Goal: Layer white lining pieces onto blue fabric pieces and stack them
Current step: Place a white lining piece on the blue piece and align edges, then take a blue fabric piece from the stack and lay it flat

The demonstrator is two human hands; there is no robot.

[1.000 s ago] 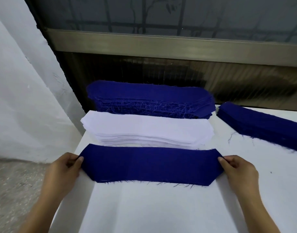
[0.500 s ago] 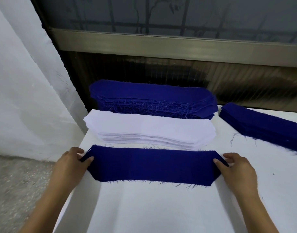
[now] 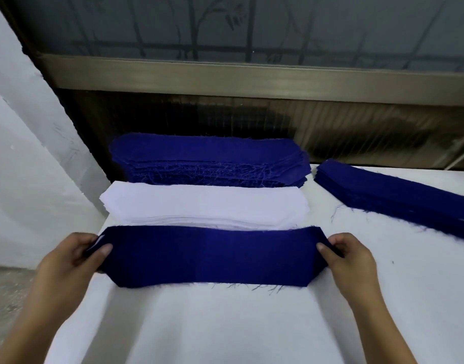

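A long blue fabric piece (image 3: 209,254) with frayed threads along its near edge is lifted at both ends above the white table (image 3: 225,324). My left hand (image 3: 73,261) pinches its left end, where a sliver of white lining shows under the blue. My right hand (image 3: 349,256) pinches its right end, thumb on top. Just behind it lies a stack of white lining pieces (image 3: 202,203). Further back sits a thick stack of blue pieces (image 3: 207,158).
A second, flatter stack of blue pieces (image 3: 399,195) lies at an angle on the right of the table. A dark window panel and metal sill run behind the table. A white wall stands at the left, with the table's left edge and floor below it.
The piece lay flat with my fingertips at its ends; now both hands pinch the ends and the piece is raised slightly, its ends curling up.
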